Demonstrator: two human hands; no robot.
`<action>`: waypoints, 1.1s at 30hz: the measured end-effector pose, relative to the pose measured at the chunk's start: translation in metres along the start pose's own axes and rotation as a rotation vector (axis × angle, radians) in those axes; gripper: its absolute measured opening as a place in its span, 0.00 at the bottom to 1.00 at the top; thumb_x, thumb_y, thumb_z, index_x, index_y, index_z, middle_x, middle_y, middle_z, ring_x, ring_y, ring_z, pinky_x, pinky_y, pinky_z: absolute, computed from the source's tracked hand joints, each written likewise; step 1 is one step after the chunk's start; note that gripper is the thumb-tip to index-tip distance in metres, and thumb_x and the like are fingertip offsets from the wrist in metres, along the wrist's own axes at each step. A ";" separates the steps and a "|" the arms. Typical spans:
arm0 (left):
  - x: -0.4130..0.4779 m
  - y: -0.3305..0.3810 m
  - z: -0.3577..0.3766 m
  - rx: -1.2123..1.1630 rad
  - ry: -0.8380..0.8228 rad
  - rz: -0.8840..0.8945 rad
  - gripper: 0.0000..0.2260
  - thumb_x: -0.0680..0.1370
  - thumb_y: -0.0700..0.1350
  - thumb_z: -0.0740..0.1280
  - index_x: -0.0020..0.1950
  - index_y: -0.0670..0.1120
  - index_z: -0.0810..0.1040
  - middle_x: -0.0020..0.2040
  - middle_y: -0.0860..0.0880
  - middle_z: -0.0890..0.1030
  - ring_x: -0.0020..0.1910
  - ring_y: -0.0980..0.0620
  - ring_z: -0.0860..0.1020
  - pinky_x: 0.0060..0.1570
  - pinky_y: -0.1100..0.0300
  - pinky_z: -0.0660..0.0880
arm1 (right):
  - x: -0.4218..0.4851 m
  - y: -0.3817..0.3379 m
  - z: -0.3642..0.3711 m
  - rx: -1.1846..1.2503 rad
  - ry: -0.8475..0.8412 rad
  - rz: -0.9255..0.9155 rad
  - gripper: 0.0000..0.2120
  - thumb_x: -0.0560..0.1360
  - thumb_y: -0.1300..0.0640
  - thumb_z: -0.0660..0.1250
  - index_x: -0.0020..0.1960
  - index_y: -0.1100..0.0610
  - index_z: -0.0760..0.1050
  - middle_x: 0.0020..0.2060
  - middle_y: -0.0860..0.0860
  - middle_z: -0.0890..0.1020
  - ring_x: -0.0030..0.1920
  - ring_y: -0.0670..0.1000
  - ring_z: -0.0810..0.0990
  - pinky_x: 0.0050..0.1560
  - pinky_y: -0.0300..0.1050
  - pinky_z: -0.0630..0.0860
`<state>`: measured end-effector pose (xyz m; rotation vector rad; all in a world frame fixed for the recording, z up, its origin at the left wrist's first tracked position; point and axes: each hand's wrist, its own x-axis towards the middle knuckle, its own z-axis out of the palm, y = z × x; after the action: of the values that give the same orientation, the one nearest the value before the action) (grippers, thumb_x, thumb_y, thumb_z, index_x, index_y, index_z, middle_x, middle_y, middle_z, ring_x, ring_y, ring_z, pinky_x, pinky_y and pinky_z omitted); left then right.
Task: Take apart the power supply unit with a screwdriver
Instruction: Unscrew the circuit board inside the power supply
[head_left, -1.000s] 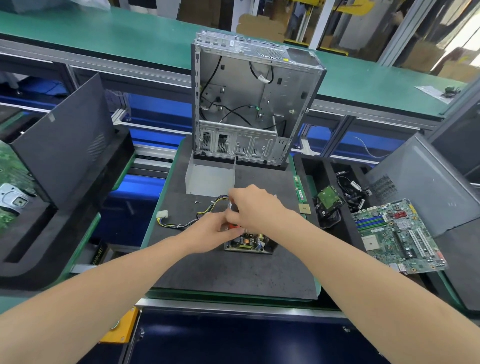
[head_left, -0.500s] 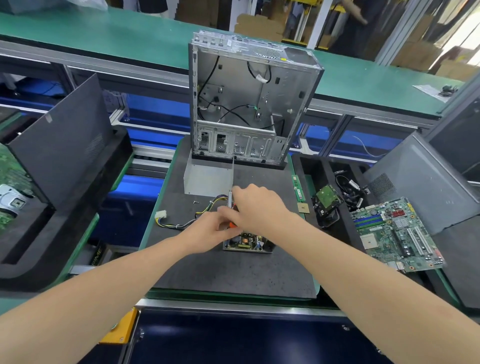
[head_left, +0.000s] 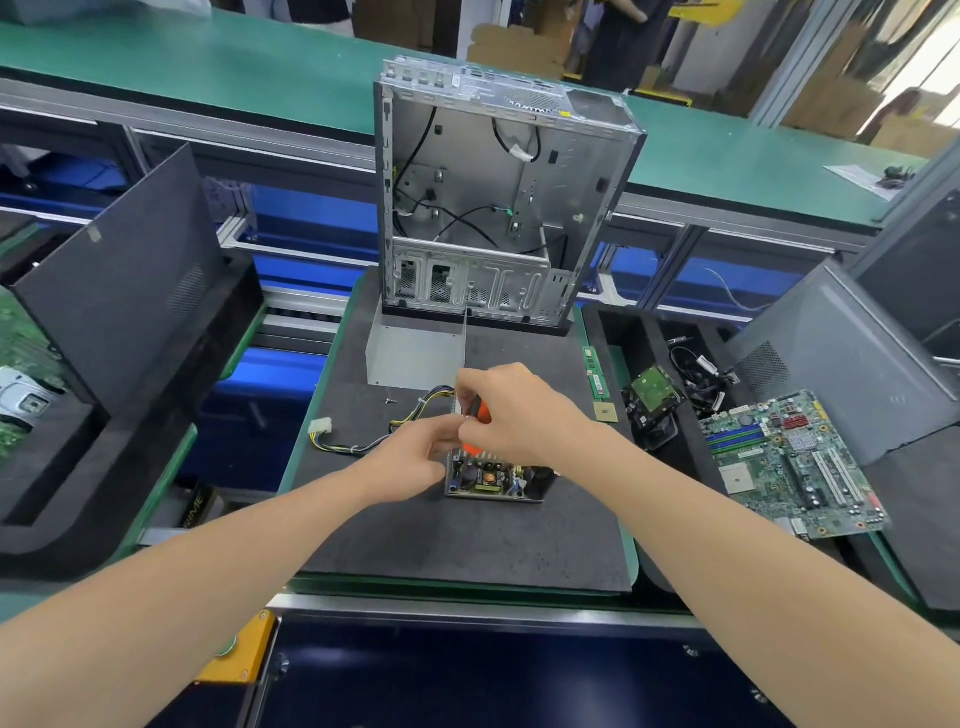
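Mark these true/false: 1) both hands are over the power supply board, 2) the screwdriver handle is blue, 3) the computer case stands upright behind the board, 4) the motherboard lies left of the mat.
1) True: the left hand and right hand meet over the power supply board.
2) False: the screwdriver handle is orange.
3) True: the computer case stands upright, open side facing the camera.
4) False: the motherboard lies right of the mat.
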<state>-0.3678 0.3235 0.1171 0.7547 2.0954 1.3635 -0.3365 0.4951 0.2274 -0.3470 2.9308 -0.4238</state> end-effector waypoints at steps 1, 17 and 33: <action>0.001 -0.002 0.001 -0.014 -0.003 0.006 0.37 0.68 0.23 0.55 0.66 0.58 0.75 0.66 0.58 0.82 0.69 0.62 0.76 0.66 0.70 0.70 | 0.000 0.000 0.000 -0.007 0.004 0.000 0.07 0.73 0.54 0.67 0.51 0.52 0.73 0.43 0.49 0.79 0.46 0.57 0.79 0.41 0.54 0.80; 0.000 -0.001 0.004 -0.031 0.004 0.028 0.35 0.69 0.24 0.56 0.60 0.61 0.76 0.60 0.67 0.82 0.69 0.62 0.76 0.65 0.73 0.69 | -0.003 0.001 0.008 -0.011 0.028 0.004 0.07 0.75 0.54 0.66 0.52 0.52 0.72 0.46 0.52 0.78 0.47 0.59 0.78 0.44 0.55 0.80; -0.008 -0.020 0.019 0.103 0.429 0.164 0.30 0.68 0.25 0.60 0.60 0.54 0.78 0.60 0.55 0.80 0.62 0.56 0.79 0.60 0.66 0.75 | -0.005 0.004 0.003 -0.006 0.085 -0.023 0.07 0.74 0.53 0.67 0.50 0.52 0.72 0.44 0.50 0.78 0.45 0.58 0.78 0.39 0.49 0.77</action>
<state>-0.3522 0.3233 0.0933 0.7394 2.4945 1.6325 -0.3320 0.4998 0.2241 -0.3722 3.0143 -0.4433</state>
